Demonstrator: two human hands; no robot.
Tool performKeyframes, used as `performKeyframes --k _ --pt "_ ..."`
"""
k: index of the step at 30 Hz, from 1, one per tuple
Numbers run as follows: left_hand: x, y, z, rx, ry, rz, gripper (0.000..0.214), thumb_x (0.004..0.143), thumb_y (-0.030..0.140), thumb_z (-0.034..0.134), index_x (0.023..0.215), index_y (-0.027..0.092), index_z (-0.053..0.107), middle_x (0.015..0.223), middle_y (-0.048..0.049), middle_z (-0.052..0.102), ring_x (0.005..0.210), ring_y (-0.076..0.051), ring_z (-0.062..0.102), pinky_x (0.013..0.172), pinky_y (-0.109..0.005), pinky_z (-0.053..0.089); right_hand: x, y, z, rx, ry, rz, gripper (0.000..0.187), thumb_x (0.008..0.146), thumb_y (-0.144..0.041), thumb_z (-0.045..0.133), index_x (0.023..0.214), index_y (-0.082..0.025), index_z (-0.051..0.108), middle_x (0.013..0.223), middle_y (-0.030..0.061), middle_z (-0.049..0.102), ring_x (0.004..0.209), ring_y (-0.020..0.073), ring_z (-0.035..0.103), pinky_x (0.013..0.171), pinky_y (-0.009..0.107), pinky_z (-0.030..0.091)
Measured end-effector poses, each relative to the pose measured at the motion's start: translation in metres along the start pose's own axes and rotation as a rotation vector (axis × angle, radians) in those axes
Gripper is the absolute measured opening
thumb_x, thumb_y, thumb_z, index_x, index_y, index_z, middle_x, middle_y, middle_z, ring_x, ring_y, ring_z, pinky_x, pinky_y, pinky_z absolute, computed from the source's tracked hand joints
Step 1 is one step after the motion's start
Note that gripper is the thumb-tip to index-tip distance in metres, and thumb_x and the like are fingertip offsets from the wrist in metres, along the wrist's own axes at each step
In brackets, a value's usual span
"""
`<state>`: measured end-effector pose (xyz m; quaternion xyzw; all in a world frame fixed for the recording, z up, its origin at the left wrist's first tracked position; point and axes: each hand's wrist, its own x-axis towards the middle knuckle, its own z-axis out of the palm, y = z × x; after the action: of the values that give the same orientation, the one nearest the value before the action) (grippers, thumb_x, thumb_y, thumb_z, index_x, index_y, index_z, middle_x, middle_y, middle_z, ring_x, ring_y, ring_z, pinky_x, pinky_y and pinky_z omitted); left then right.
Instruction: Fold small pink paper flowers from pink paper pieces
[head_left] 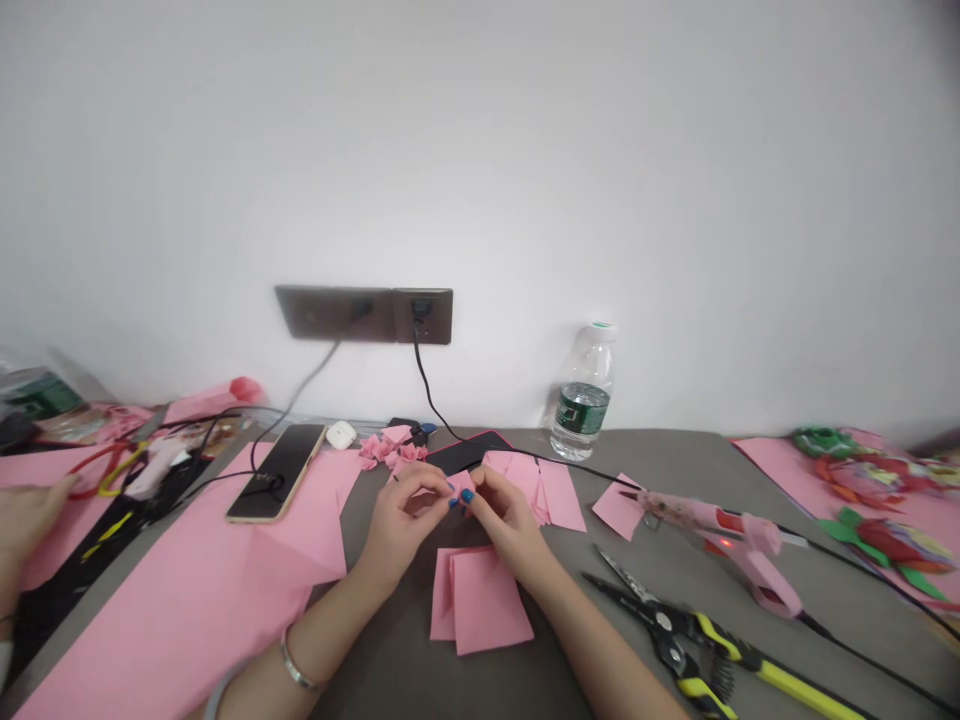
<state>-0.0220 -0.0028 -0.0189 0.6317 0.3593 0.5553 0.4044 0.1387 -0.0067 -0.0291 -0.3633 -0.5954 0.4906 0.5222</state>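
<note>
Fingers (486,482) pinch a small pink paper piece (462,484).

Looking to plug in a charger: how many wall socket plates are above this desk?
2: the left plate, with a grey cable running down from it, and the right plate beside it, with a black cable plugged in.

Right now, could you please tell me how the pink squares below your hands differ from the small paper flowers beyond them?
The squares lie flat and overlapping; the flowers are folded and bunched. Each square is larger than a flower. The squares sit nearer you, the flowers nearer the wall. Both are pink paper.
</note>
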Motion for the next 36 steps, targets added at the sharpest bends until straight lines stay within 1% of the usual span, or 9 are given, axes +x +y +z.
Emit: performKeyframes --k 4,9,12,16,21,25,31,36 --pt "0.0008 0.0016 0.0002 -0.041 0.036 -0.051 0.005 0.077 0.016 0.068 0.075 0.02 0.07 0.084 -0.0033 0.066 0.084 -0.016 0.064 0.074 -0.025 0.055 -0.0006 0.0017 0.0005 0.016 -0.012 -0.003 0.025 0.091 -0.039 0.057 0.076 -0.021 0.048 0.07 -0.0031 0.045 0.063 0.0134 0.043 0.059 0.026 0.034" --pt "0.0004 0.0042 0.0018 -0.027 0.085 -0.116 0.003 0.077 0.02 0.067 0.075 0.019 0.068 0.078 -0.0014 0.066 0.071 -0.014 0.062 0.064 -0.023 0.053 -0.0017 0.001 0.0016 0.004 -0.02 -0.001 0.025 0.091 -0.039 0.058 0.076 -0.021 0.048 0.069 -0.0036 0.045 0.062 0.0131 0.043 0.058 0.026 0.034" --pt "0.0 0.005 0.0026 -0.035 0.104 -0.135 0.005 0.078 0.023 0.068 0.075 0.019 0.067 0.077 -0.001 0.066 0.067 -0.013 0.061 0.06 -0.022 0.051 -0.0022 0.0 0.002 -0.01 -0.03 0.005 0.027 0.092 -0.041 0.056 0.077 -0.021 0.047 0.068 -0.0039 0.044 0.062 0.013 0.042 0.058 0.026 0.033" --pt "-0.0003 0.0039 0.0029 -0.074 0.102 -0.178 0.009 0.077 0.025 0.07 0.075 0.018 0.065 0.074 -0.0002 0.064 0.066 -0.013 0.06 0.059 -0.022 0.049 -0.0024 -0.0001 0.0023 -0.014 -0.031 0.0 0.027 0.092 -0.042 0.056 0.077 -0.021 0.047 0.068 -0.0037 0.044 0.062 0.0131 0.042 0.058 0.026 0.034" --pt "-0.0009 0.0016 0.0036 -0.124 0.115 -0.22 0.014 0.078 0.028 0.072 0.075 0.018 0.063 0.071 0.0011 0.062 0.065 -0.013 0.06 0.061 -0.022 0.049 -0.0025 -0.0012 0.0025 -0.029 -0.04 0.002 0.028 0.092 -0.045 0.055 0.077 -0.022 0.047 0.07 -0.0025 0.045 0.064 0.0145 0.044 0.059 0.027 0.036" --pt "-0.0007 0.003 0.0049 -0.153 0.137 -0.243 0.017 0.075 0.029 0.074 0.076 0.019 0.06 0.07 0.0027 0.06 0.063 -0.012 0.059 0.057 -0.021 0.047 -0.0026 -0.0025 0.0024 -0.044 -0.048 0.005 0.029 0.092 -0.046 0.054 0.077 -0.022 0.048 0.072 -0.0013 0.048 0.066 0.0154 0.046 0.061 0.028 0.038" --pt "-0.0007 0.004 0.006 -0.176 0.127 -0.264 0.018 0.076 0.029 0.073 0.076 0.018 0.059 0.068 0.0037 0.058 0.061 -0.01 0.056 0.055 -0.02 0.043 -0.0026 -0.0026 0.0023 -0.049 -0.046 0.001 0.028 0.093 -0.044 0.054 0.077 -0.022 0.047 0.07 -0.0022 0.047 0.064 0.0146 0.044 0.061 0.028 0.036" --pt "-0.0015 0.0033 0.0067 -0.157 0.131 -0.278 0.019 0.077 0.031 0.073 0.081 0.018 0.059 0.07 0.0035 0.058 0.062 -0.011 0.056 0.057 -0.021 0.043 -0.0028 -0.0028 0.003 -0.05 -0.042 0.006 0.029 0.092 -0.046 0.054 0.077 -0.021 0.048 0.07 -0.0024 0.046 0.063 0.0143 0.044 0.06 0.027 0.036"
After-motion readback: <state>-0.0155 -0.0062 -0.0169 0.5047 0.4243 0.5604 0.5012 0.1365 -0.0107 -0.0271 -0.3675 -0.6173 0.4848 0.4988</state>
